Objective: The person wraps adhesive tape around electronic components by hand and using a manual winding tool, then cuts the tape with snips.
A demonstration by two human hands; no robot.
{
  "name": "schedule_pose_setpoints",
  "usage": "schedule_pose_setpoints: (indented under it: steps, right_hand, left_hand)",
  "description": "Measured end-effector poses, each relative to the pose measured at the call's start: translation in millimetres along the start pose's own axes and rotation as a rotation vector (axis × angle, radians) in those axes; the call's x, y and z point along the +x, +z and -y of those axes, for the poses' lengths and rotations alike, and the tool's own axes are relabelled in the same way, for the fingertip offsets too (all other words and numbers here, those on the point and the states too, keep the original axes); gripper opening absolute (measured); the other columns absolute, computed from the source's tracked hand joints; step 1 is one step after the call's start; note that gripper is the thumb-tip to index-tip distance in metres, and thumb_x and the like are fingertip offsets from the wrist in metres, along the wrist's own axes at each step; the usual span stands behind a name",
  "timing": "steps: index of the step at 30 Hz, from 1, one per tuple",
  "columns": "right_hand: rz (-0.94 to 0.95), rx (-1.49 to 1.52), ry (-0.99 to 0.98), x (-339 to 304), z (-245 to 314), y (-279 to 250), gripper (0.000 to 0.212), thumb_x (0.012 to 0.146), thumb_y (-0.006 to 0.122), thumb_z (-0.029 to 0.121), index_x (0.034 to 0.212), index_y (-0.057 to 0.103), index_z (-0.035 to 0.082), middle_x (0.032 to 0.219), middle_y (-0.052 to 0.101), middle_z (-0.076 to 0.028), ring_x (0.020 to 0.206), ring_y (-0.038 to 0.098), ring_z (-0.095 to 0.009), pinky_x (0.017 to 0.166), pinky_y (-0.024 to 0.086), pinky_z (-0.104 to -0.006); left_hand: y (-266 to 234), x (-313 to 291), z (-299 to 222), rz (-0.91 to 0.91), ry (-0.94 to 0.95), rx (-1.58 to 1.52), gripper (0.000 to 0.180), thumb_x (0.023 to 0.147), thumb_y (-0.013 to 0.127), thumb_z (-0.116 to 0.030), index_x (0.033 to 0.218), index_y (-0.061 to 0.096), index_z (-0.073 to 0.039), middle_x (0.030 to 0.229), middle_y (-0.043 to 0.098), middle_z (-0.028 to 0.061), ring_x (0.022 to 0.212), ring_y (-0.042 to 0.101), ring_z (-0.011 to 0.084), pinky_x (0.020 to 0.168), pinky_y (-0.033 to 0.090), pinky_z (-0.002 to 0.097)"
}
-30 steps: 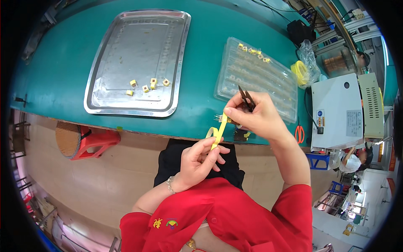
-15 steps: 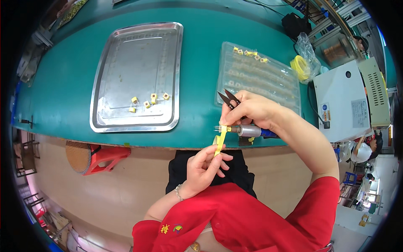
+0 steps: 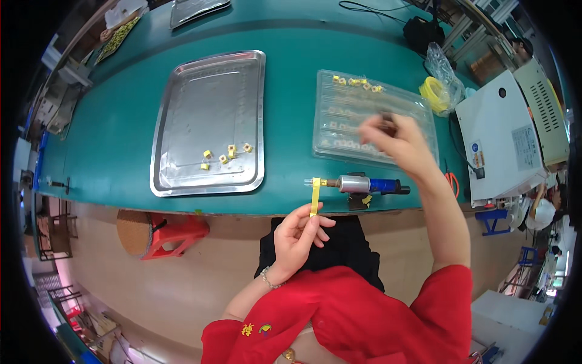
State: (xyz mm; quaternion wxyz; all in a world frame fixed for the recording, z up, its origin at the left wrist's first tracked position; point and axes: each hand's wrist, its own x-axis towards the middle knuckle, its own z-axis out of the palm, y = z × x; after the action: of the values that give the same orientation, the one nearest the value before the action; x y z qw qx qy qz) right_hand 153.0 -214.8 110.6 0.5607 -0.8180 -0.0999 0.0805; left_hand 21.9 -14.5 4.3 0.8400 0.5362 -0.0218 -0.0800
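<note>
Nearest me, my left hand (image 3: 296, 236) has thumb and forefinger closed on the lower end of the yellow tape (image 3: 314, 200), the other fingers loosely spread. The strip now runs straight up from that pinch, where half a second ago it bent in a loop and my right fingers were at its top. Just beyond, its upper end lies against the pinned coil piece (image 3: 316, 182) on the left end of the silver-and-blue tool (image 3: 357, 184), near the bench's front edge. With only my left hand on the tape, I judge that the upper end has taken hold and the strip is kept taut from below.

Farther and to the right, my right hand (image 3: 400, 142) has left the coil piece and is over the clear plastic case (image 3: 316, 121). It blurs, fingers curled round the dark snips (image 3: 387, 124); whether the blades are parted I cannot tell.
</note>
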Motion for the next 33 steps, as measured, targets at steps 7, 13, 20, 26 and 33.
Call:
schedule_pose_setpoints:
  steps: [7,13,20,26,33]
  right_hand:
    - [-0.129,-0.166,-0.001,-108,-95,-25,0.019,0.090,0.054,0.014,0.092,0.062,-0.003,0.078,0.060,-0.004,0.069,0.052,-0.007,0.064,0.041,-0.0200]
    - [-0.302,0.035,0.038,-153,-73,1,0.021,0.091,0.053,0.016,0.094,0.063,-0.002,0.078,0.055,-0.001,0.066,0.049,-0.005,0.054,0.035,-0.0175]
    - [-0.348,0.085,-0.056,-159,-62,-2,0.019,0.084,0.062,0.011,0.098,0.062,-0.001,0.083,0.054,0.000,0.067,0.051,-0.006,0.055,0.036,-0.0166]
    - [-0.583,0.285,-0.190,-136,-56,-12,0.019,0.081,0.066,0.008,0.095,0.061,-0.003,0.084,0.059,-0.004,0.065,0.055,-0.009,0.058,0.042,-0.0175]
    - [-0.476,0.364,-0.171,-76,-71,-33,0.017,0.086,0.060,0.008,0.100,0.057,-0.002,0.072,0.055,-0.002,0.059,0.048,-0.006,0.052,0.036,-0.0170]
  left_hand:
    - [6,-7,5,-0.064,0.057,0.060,0.034,0.094,0.045,-0.008,0.127,0.045,0.001,0.078,0.061,0.0060,0.053,0.043,0.0037,0.048,0.036,0.0160]
    - [19,-2,17,-0.215,0.324,0.297,0.042,0.095,0.041,-0.009,0.136,0.034,-0.002,0.064,0.044,-0.0015,0.056,0.038,0.0049,0.053,0.034,0.0187]
    - [20,-1,23,-0.212,0.336,0.324,0.041,0.096,0.040,-0.010,0.135,0.034,-0.001,0.061,0.041,-0.0011,0.055,0.038,0.0054,0.052,0.034,0.0192]
    - [21,2,22,-0.216,0.328,0.336,0.041,0.096,0.039,-0.010,0.135,0.035,0.001,0.061,0.041,-0.0007,0.055,0.039,0.0056,0.052,0.034,0.0192]
    - [23,7,15,-0.244,0.355,0.422,0.040,0.095,0.040,-0.008,0.133,0.037,0.003,0.061,0.043,-0.0002,0.054,0.040,0.0061,0.050,0.034,0.0199]
